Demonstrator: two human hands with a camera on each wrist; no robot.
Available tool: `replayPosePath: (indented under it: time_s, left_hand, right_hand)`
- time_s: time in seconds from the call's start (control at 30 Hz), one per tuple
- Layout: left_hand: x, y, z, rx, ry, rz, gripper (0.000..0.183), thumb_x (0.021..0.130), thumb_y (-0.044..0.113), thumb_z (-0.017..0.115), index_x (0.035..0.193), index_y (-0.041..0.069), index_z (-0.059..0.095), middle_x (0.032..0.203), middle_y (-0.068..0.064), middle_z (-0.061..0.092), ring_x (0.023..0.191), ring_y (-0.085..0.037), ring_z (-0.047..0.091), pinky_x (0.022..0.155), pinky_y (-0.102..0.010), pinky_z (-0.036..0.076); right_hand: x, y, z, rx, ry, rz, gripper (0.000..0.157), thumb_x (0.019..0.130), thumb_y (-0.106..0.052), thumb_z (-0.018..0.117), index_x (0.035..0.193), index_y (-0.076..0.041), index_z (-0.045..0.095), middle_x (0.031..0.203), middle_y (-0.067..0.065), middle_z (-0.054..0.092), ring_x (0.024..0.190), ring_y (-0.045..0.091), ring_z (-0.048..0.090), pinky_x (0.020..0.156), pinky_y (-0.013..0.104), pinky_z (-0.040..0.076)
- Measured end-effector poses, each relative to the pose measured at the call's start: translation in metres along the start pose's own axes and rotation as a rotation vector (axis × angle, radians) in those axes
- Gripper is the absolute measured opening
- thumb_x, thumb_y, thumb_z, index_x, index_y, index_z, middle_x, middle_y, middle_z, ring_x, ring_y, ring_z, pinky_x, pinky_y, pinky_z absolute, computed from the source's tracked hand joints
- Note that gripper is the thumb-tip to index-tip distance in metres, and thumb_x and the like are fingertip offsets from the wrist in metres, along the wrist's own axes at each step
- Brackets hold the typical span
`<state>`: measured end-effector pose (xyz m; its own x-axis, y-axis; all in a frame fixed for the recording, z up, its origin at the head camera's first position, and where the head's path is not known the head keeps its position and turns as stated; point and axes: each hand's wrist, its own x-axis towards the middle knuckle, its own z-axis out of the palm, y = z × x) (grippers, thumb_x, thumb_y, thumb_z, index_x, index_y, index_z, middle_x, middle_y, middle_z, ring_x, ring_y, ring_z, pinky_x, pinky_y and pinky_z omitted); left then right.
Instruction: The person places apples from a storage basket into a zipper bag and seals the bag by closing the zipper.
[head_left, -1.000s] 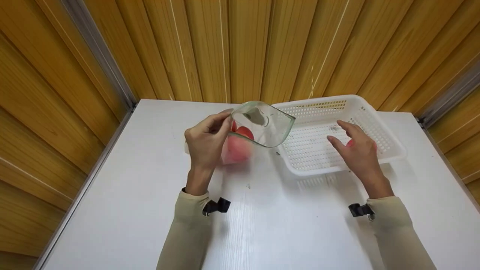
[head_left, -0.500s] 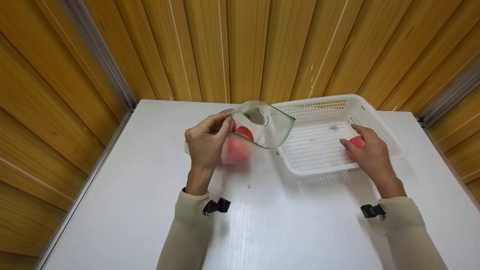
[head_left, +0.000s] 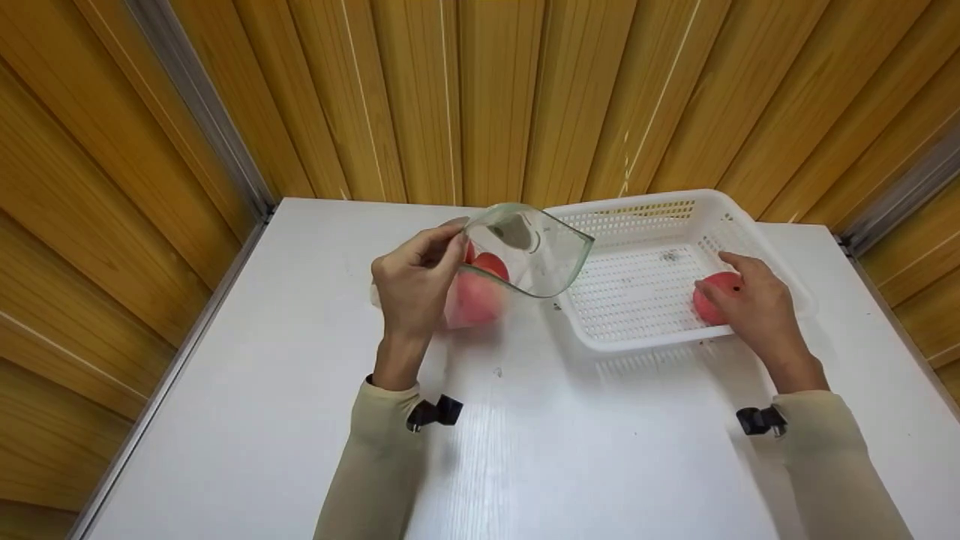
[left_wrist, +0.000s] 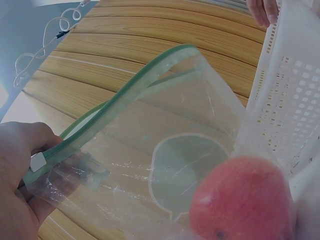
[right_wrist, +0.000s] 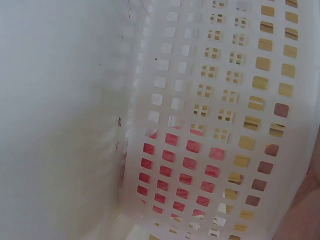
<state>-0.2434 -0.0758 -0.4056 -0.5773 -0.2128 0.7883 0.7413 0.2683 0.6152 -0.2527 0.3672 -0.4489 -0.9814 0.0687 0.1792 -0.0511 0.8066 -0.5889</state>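
Note:
My left hand (head_left: 416, 289) pinches the rim of a clear zip bag (head_left: 547, 262), whose green-edged mouth gapes toward the basket. Red apples (head_left: 480, 296) lie in the bag; the left wrist view shows one apple (left_wrist: 242, 200) close up behind the plastic, and a white slider (left_wrist: 37, 161) beside my thumb. In the head view my right hand (head_left: 765, 307) reaches over the near right corner of a white basket (head_left: 622, 345), thumb and fingers spread about a red apple (head_left: 716, 300) inside it. Through the basket's holes, the right wrist view shows that apple (right_wrist: 185, 172).
The basket stands on a white table (head_left: 555, 450) at the back right, next to the bag. A yellow wood-look wall (head_left: 495, 97) rises behind the table. In the left wrist view, a white cable (left_wrist: 45, 45) hangs at the upper left.
My right hand has moved right and toward me, over the apple in the basket, showing more of it. My left hand and the bag have hardly moved.

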Motion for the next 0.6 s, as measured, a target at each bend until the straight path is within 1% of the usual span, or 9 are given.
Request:
replayPosePath:
  time_s: [0.2, 0.3, 0.5, 0.6]
  left_hand:
    - [0.0, 0.0, 0.001, 0.0, 0.001, 0.006, 0.01, 0.092, -0.005, 0.078, 0.101, -0.003, 0.082, 0.088, -0.005, 0.08, 0.07, -0.015, 0.075, 0.064, -0.024, 0.06]
    - [0.0, 0.001, 0.001, 0.002, 0.004, 0.007, 0.01, 0.091, -0.004, 0.078, 0.1, -0.003, 0.082, 0.088, -0.004, 0.08, 0.07, -0.015, 0.075, 0.063, -0.023, 0.06]
    - [0.0, 0.0, 0.001, 0.013, 0.01, -0.004, 0.01, 0.091, -0.004, 0.078, 0.1, -0.003, 0.083, 0.086, -0.003, 0.08, 0.068, -0.015, 0.073, 0.062, -0.021, 0.058]
    - [0.0, 0.0, 0.001, 0.017, 0.016, -0.004, 0.01, 0.091, -0.004, 0.079, 0.099, -0.003, 0.083, 0.086, -0.003, 0.08, 0.068, -0.015, 0.073, 0.062, -0.021, 0.058]
  right_hand:
    - [0.002, 0.005, -0.005, 0.002, -0.031, 0.009, 0.067, 0.104, -0.021, 0.071, 0.157, 0.006, 0.041, 0.158, 0.035, 0.039, 0.136, 0.054, 0.043, 0.109, 0.072, 0.039]
    - [0.003, 0.008, -0.008, -0.004, -0.052, 0.014, 0.069, 0.104, -0.023, 0.071, 0.157, 0.007, 0.04, 0.157, 0.036, 0.038, 0.137, 0.056, 0.042, 0.108, 0.071, 0.04]
    - [0.005, 0.012, -0.013, -0.023, -0.085, 0.023, 0.074, 0.102, -0.025, 0.074, 0.158, 0.008, 0.038, 0.157, 0.038, 0.037, 0.141, 0.059, 0.037, 0.11, 0.073, 0.037]
    - [0.007, 0.014, -0.016, -0.036, -0.119, 0.043, 0.078, 0.103, -0.029, 0.073, 0.158, 0.009, 0.035, 0.157, 0.039, 0.035, 0.141, 0.059, 0.035, 0.11, 0.074, 0.036]
